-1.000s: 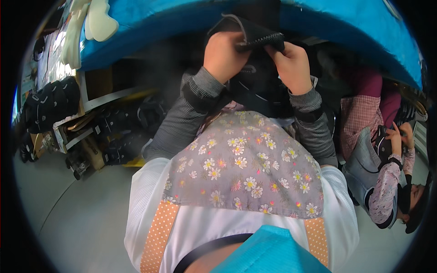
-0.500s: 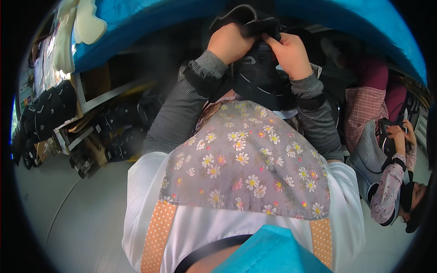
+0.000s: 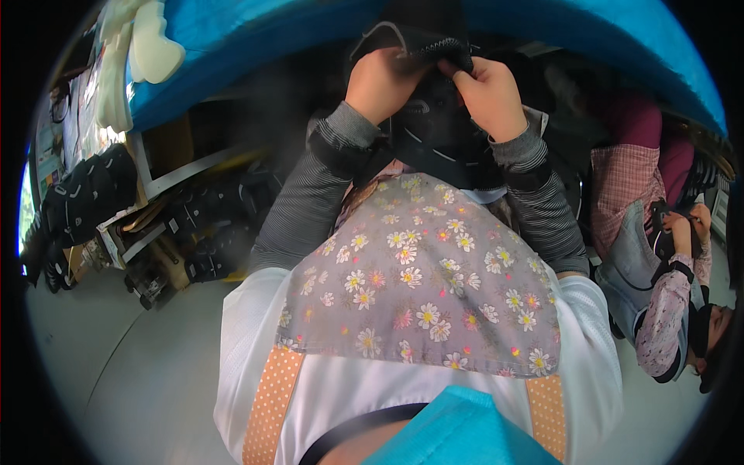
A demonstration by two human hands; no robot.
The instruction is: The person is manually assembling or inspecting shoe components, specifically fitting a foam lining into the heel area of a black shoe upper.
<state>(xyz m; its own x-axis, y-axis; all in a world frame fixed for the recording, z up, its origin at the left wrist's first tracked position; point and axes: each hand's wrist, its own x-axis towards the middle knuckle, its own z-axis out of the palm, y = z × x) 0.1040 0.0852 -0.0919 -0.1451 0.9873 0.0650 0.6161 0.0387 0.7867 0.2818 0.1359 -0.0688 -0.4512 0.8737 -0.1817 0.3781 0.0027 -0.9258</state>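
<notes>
Up at the blue-covered table edge I hold a black fabric piece (image 3: pixel 428 56) with a pale grey curved trim and a zigzag-stitched edge; its exact kind I cannot make out. My left hand (image 3: pixel 381 85) is closed round its left side, the fingertips hidden behind the cloth. On the right, my right hand (image 3: pixel 494 97) pinches the stitched edge between thumb and fingers. Below both hands, over my lap, lie more black pieces (image 3: pixel 442 147) with light curved lines and a small pale print.
A blue-covered table (image 3: pixel 256 46) arcs across the front, with cream-coloured shaped pieces (image 3: pixel 155 50) at its left end. Stacked black items (image 3: pixel 89 190) and a low frame (image 3: pixel 178 174) stand at left. At right a co-worker (image 3: pixel 666 310) handles a black item.
Both hands have shifted slightly down, the left one also a little to the left. The cloth's edge has turned, so more zigzag stitching shows between them.
</notes>
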